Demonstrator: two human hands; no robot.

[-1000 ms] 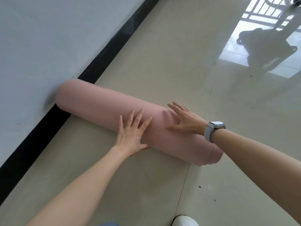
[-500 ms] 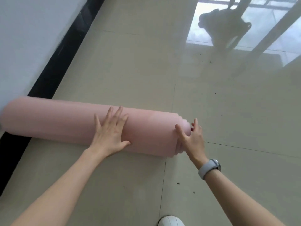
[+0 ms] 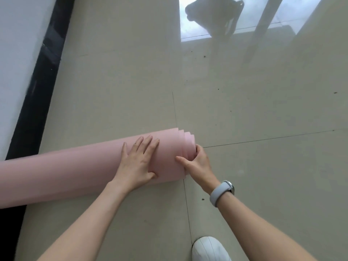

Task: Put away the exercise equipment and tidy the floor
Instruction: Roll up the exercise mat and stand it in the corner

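Pink yoga mat, rolled into a thick cylinder, lies on the beige tiled floor across the lower left of the view, running from the left edge to about the middle. Its right end shows the rolled layers stepped like a spiral, each inner turn sticking out a little past the one around it. The left part of the roll crosses over the black baseboard at the foot of the white wall.

Both hands are on the mat near that right end. The left hand lies flat on top of the roll, fingers straight and slightly spread, palm pressing down. The right hand grips the stepped end: its thumb lies along the outer layer and its fingers curl around the end of the roll. A grey smartwatch sits on the right wrist.

Close to the bottom edge, a white shoe rests on the floor between the 2 forearms. Small dark specks dot the glossy tiles, and a bright window reflection with a dark shape in it shows at the top.
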